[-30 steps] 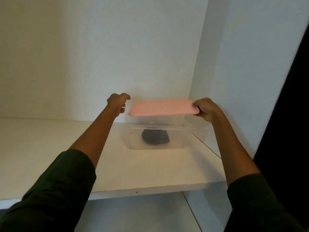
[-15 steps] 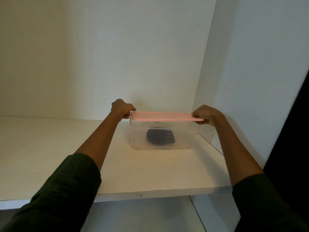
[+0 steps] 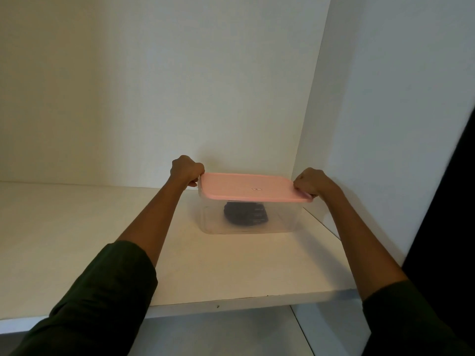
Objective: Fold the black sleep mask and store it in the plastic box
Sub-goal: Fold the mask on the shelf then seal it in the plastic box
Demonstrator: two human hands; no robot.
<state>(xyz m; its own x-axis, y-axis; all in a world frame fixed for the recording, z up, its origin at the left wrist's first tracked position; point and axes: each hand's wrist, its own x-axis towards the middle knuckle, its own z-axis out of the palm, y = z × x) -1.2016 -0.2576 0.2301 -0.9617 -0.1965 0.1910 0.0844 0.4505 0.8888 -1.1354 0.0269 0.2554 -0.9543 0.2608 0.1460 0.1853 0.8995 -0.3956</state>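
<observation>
My left hand is curled tight on the left end of the pink lid, and my right hand is closed the same way on the lid's right end, fingers folded over the edge. The lid lies flat across the top of the clear plastic box, covering it from end to end; whether it is fully snapped down I cannot tell. Through the box's see-through wall I can see the black sleep mask, bunched into a dark bundle on the box floor near the middle. The box stands on a white shelf, toward its right rear corner, close to the white back wall and near the white side panel on the right. Nothing else sits on the shelf around the box, and nothing lies between my arms and it. My dark green sleeves are pushed up, forearms bare. The shelf's front edge has a small dark mark, and below it a lower compartment opens in shadow. A dark gap runs down the far right beyond the panel.
</observation>
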